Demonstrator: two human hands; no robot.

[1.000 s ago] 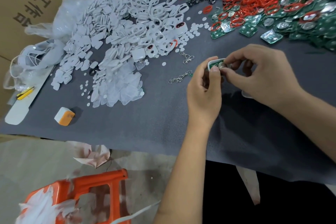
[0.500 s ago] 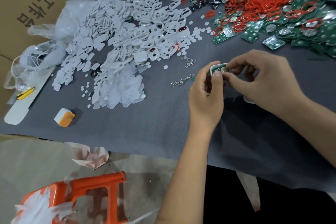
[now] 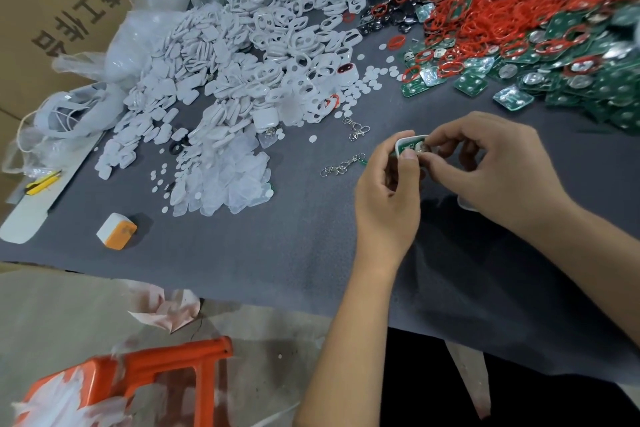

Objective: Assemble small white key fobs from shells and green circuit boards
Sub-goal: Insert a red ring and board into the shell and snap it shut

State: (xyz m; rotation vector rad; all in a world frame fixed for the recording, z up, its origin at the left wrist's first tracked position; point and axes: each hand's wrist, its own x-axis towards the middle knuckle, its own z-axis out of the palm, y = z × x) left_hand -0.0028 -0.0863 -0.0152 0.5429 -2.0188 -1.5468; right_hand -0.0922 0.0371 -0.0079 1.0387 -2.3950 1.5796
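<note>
My left hand (image 3: 386, 191) grips a small white key fob shell (image 3: 410, 144) with a green circuit board seated inside it, held above the grey mat. My right hand (image 3: 498, 166) pinches at the board's metal disc with thumb and fingertips, touching the same fob. A large heap of white shells (image 3: 277, 45) lies at the back left. Green circuit boards (image 3: 571, 80) are piled at the back right, mixed with red rubber rings (image 3: 502, 3).
Two metal keychain clasps (image 3: 343, 165) lie on the grey mat (image 3: 277, 253) just left of my hands. A white and orange block (image 3: 116, 230) sits near the mat's front left edge. An orange stool (image 3: 138, 381) stands below the table. Clear film pieces (image 3: 239, 184) lie piled.
Both hands stay together on the fob with only small finger shifts; the camera view has drifted slightly.
</note>
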